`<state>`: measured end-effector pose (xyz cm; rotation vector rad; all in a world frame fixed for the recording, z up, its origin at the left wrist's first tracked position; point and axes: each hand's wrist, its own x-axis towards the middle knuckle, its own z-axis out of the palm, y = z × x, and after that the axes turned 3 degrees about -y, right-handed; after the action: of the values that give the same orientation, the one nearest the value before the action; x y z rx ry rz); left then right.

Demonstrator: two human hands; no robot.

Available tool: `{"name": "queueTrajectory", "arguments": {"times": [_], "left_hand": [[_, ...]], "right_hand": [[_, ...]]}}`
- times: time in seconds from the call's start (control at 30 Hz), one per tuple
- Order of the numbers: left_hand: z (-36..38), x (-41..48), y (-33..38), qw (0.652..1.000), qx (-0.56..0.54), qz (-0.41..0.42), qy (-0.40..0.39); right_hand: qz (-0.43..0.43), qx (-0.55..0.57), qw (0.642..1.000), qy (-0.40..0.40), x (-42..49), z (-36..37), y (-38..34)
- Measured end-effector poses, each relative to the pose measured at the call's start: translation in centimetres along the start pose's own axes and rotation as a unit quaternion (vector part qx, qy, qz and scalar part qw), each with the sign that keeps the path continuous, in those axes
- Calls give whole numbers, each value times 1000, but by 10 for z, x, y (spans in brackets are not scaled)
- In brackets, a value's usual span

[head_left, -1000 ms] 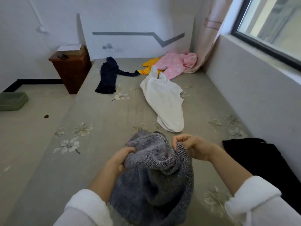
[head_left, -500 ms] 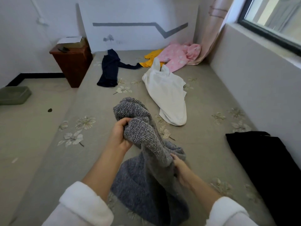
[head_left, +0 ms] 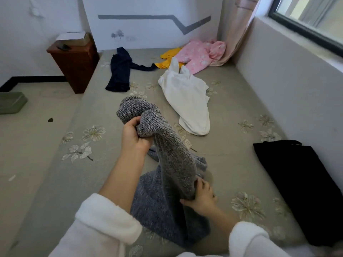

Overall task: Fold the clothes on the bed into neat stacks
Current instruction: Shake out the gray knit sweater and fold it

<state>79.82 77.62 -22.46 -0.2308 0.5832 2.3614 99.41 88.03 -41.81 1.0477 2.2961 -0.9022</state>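
Note:
A grey knitted sweater (head_left: 167, 164) hangs bunched over the bed (head_left: 232, 112), its lower part lying on the floral sheet. My left hand (head_left: 132, 136) grips its upper end, raised above the bed. Lower down, my right hand (head_left: 201, 198) grips a fold of the same sweater close to me. Farther off lie a white garment (head_left: 187, 97), a navy garment (head_left: 118, 73), a pink spotted garment (head_left: 198, 54) and a yellow one (head_left: 167, 58). A black garment (head_left: 300, 182) lies flat at the right.
A grey wall (head_left: 289, 86) under a window borders the bed's right side. A brown bedside cabinet (head_left: 74, 64) stands at the far left of the bed. A green tray (head_left: 11, 102) sits on the floor at left. A curtain (head_left: 239, 25) hangs in the far corner.
My left hand lifted the sweater's upper end up and away from me. My right hand let go of the top edge, dropped down and took a lower fold.

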Motion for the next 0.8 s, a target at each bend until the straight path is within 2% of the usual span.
{"name": "queueTrajectory", "arguments": {"times": [0.03, 0.1, 0.17, 0.2, 0.23, 0.27, 0.3, 0.33, 0.37, 0.4, 0.43, 0.47, 0.5, 0.57, 0.6, 0.63, 0.7, 0.8], "left_hand": [[-2, -3, 1, 1000, 11, -3, -5], [-16, -9, 14, 998, 59, 9, -10], [-47, -17, 34, 988, 154, 5, -17], [-67, -22, 42, 973, 229, -29, 4], [-91, -27, 49, 940, 327, -81, 46], [-120, -32, 51, 877, 450, -143, 91], [-147, -36, 51, 773, 587, -218, 106], [-171, -40, 49, 636, 703, -309, 78], [-190, -44, 44, 496, 773, -394, 32], [-203, -46, 37, 389, 803, -451, -10], [-211, -46, 30, 338, 814, -471, -36], [-212, -44, 22, 332, 821, -462, -47], [-210, -37, 13, 382, 817, -430, -31], [-199, -19, -2, 578, 740, -340, 51], [-190, -10, -10, 653, 693, -296, 74], [-180, 0, -16, 697, 661, -266, 84], [-164, 20, -32, 728, 629, -259, 85], [-158, 37, -57, 738, 594, -310, 83]], "right_hand": [[5, 23, 999, 29, 7, -6, 1], [39, 157, 983, 92, 21, -32, 1], [81, 352, 924, 123, 30, -65, 5], [73, 431, 891, 121, 30, -83, 9], [48, 479, 870, 110, 28, -99, 12], [15, 496, 863, 99, 23, -112, 15], [-22, 498, 862, 89, 19, -123, 18], [-55, 497, 863, 75, 14, -131, 20], [-83, 503, 858, 56, 11, -135, 21], [-108, 510, 852, 32, 8, -138, 21], [-133, 508, 851, 5, 4, -140, 19], [-155, 491, 857, -23, 0, -140, 16], [-171, 464, 868, -47, -4, -139, 13], [-183, 415, 887, -83, -11, -137, 9], [-182, 405, 891, -93, -16, -138, 7], [-182, 403, 891, -101, -19, -139, 5], [-187, 394, 892, -119, -27, -143, 3], [-194, 372, 896, -147, -39, -154, 3]]}}
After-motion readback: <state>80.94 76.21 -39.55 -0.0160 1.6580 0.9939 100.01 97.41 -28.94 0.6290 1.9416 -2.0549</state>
